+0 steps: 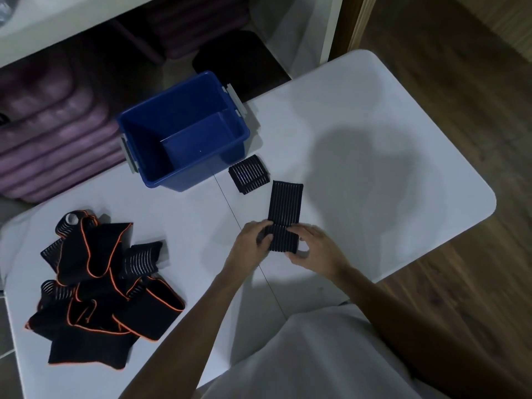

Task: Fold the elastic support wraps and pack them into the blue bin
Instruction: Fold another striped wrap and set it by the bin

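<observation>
A black ribbed elastic wrap [285, 208] lies stretched on the white table [374, 133], its near end doubled over. My left hand [253, 240] pinches that near end from the left and my right hand [311, 246] grips it from the right. A small folded wrap [249, 174] rests just beyond, beside the blue bin [138, 131], whose inside shows nothing but its blue floor. A heap of black wraps with orange edging [103, 286] sits at the table's left.
The bin stands at the table's far left edge, grey latches on its sides. Behind it are purple cushions and a white shelf. Wooden floor runs along the right. A seam crosses the tabletop under my left forearm.
</observation>
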